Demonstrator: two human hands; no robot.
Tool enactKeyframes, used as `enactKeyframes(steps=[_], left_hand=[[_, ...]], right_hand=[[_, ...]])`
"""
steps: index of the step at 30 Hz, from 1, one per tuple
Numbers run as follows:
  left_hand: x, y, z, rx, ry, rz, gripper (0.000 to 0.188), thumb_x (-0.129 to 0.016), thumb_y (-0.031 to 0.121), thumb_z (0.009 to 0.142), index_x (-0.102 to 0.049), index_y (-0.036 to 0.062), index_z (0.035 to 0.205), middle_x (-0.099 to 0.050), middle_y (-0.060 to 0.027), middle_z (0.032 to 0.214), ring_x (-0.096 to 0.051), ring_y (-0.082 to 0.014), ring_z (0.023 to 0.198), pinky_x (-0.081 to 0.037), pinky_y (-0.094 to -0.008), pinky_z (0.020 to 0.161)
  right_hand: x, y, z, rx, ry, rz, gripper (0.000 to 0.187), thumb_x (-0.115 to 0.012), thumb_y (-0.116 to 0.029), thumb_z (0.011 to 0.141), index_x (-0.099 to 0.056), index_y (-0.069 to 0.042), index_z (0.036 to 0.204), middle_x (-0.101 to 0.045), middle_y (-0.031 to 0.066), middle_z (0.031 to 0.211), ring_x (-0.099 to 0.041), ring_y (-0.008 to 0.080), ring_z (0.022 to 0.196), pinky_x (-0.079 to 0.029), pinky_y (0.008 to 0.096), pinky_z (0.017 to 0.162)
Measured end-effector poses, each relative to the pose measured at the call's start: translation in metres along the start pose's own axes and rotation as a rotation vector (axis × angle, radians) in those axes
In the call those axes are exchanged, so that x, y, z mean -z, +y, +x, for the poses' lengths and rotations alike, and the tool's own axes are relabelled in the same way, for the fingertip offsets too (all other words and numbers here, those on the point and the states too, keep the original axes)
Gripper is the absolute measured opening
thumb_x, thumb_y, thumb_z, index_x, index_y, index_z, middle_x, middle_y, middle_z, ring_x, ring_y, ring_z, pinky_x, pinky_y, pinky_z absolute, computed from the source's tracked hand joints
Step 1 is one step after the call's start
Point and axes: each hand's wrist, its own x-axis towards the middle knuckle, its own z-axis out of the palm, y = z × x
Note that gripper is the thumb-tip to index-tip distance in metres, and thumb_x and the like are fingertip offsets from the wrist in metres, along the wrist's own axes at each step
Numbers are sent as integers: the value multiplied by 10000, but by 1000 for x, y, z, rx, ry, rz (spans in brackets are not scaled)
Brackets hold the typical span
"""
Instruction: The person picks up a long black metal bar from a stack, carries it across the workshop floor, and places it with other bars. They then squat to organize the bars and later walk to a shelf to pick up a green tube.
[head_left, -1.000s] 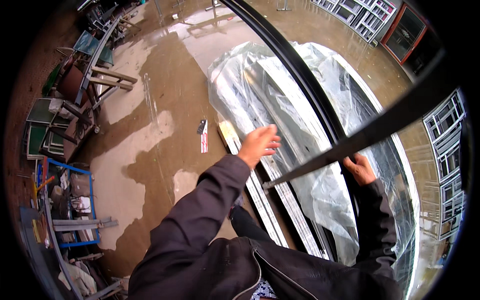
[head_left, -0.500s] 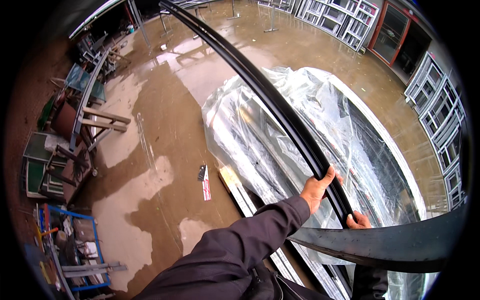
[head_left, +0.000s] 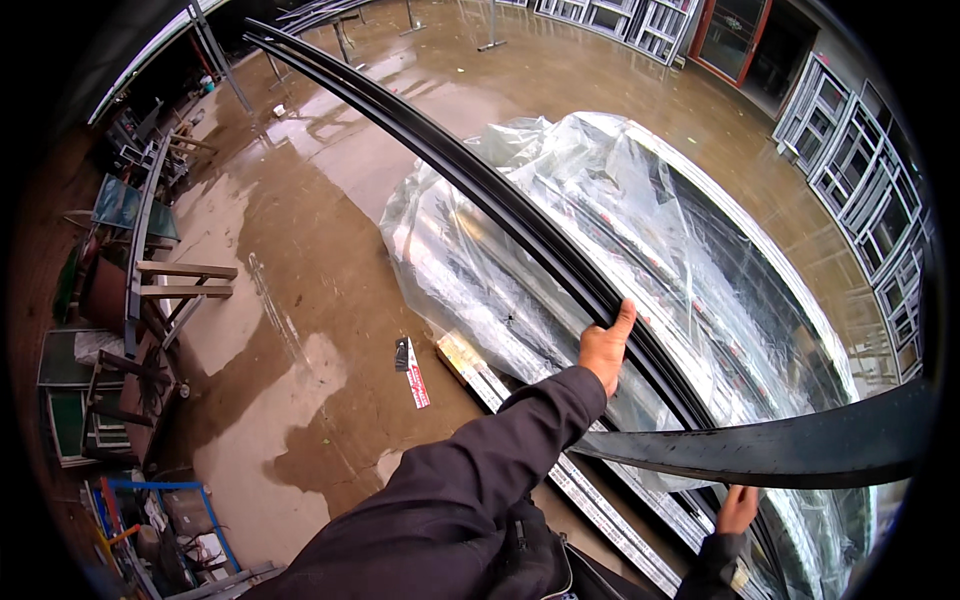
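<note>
Dark jacket sleeves fill the bottom of the view, and the person's right hand (head_left: 738,508) sits low by the near end of the long black metal profile (head_left: 520,225), right under a second black bar (head_left: 790,450) that crosses the frame, so you can't really tell if those fingers are closed on anything or just resting there. Bit further out the left hand (head_left: 604,345) is wrapped over the edge of that long profile, fingers curled on top and thumb sticking up along the side, gripping it. The profile itself runs from beside the hands way off toward the top left, lying along the stack of window frames (head_left: 640,250) wrapped in clear plastic sheet. Left of the stack on the wet brown concrete floor (head_left: 300,300) there's a small red and white packet (head_left: 412,372) just beside the end of some pale profiles (head_left: 470,362). Farther left is a wooden trestle (head_left: 185,285) and clutter, and white window frames (head_left: 860,170) lean along the far right wall
</note>
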Motion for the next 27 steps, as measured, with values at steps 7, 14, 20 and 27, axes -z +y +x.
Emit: enactKeyframes(steps=[7, 14, 20, 27], left_hand=[[12, 79, 14, -88, -48, -11, 460, -687, 444, 793, -619, -9, 838, -556, -3, 758, -426, -76, 642, -381, -247, 580], [52, 151, 68, -229, -137, -51, 280, -630, 355, 859, -620, 77, 893, -603, 4, 862, -546, -95, 736, -449, -270, 628], [96, 276, 94, -255, -283, -74, 293, -567, 323, 899, -582, 52, 1009, -616, -50, 928, -597, -150, 844, -504, -285, 740], [152, 400, 145, -299, -266, -62, 184, -592, 259, 890, -572, 77, 871, -602, -34, 775, -607, -168, 691, -530, -294, 618]], right_hand=[[-62, -195, -104, 68, -261, 181, 64, -575, -27, 810, -579, -3, 870, -583, 137, 801, -577, 272, 752, -462, 348, 692], [-133, -318, 6, 401, 17, 45, 492, -615, -30, 771, -454, 11, 1234, -487, 226, 1181, -453, 386, 1112, -348, 425, 964], [-172, -339, 51, 450, 4, -209, 815, -730, -132, 689, -296, -61, 1376, -381, 178, 1290, -372, 332, 1199, -306, 411, 998], [-194, -311, 63, 352, -25, -326, 734, -738, -152, 684, -387, -63, 1323, -509, 178, 1189, -492, 332, 1101, -395, 387, 935]])
